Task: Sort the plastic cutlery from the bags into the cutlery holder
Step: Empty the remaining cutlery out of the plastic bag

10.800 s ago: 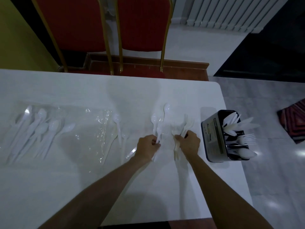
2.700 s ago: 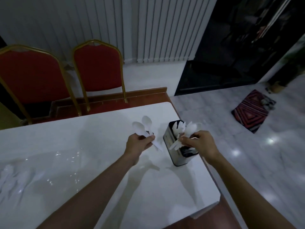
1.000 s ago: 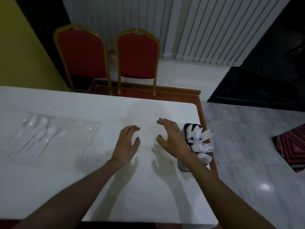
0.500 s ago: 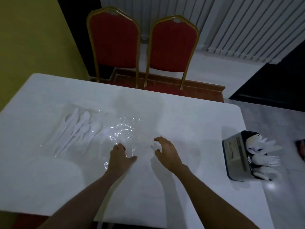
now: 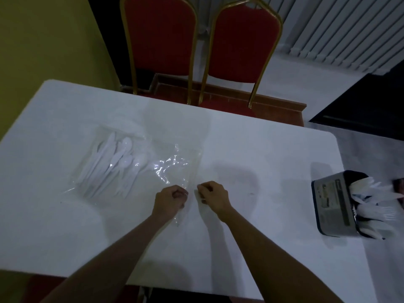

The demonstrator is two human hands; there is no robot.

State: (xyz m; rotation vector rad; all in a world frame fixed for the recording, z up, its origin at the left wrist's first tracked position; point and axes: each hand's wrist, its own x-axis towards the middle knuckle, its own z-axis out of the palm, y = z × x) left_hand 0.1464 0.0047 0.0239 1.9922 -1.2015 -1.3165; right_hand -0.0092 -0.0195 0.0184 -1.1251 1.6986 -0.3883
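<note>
hands | left hand [image 5: 169,200] and right hand [image 5: 213,196] side by side, fingers curled, pinching the near edge of the slack clear bag [image 5: 172,165] | target | bagged white spoons [image 5: 113,165] lie far-left of the fingers; bowls far-right, handles near-left; left hand nearer | cutlery holder [image 5: 332,204] well right on the counter [image 5: 262,154]

The table [image 5: 262,149] was plain white, and so were the spoons [image 5: 109,165] and the cutlery [image 5: 376,206] in the cutlery holder [image 5: 334,204], which was dark with a grey label on its side. The bag [image 5: 172,167] was clear, with bright white glints across its crinkles. The chairs [image 5: 161,36] were red with gold frames, the wall [image 5: 43,40] a dull yellow, and the panel [image 5: 341,25] white with vertical ribs.
</note>
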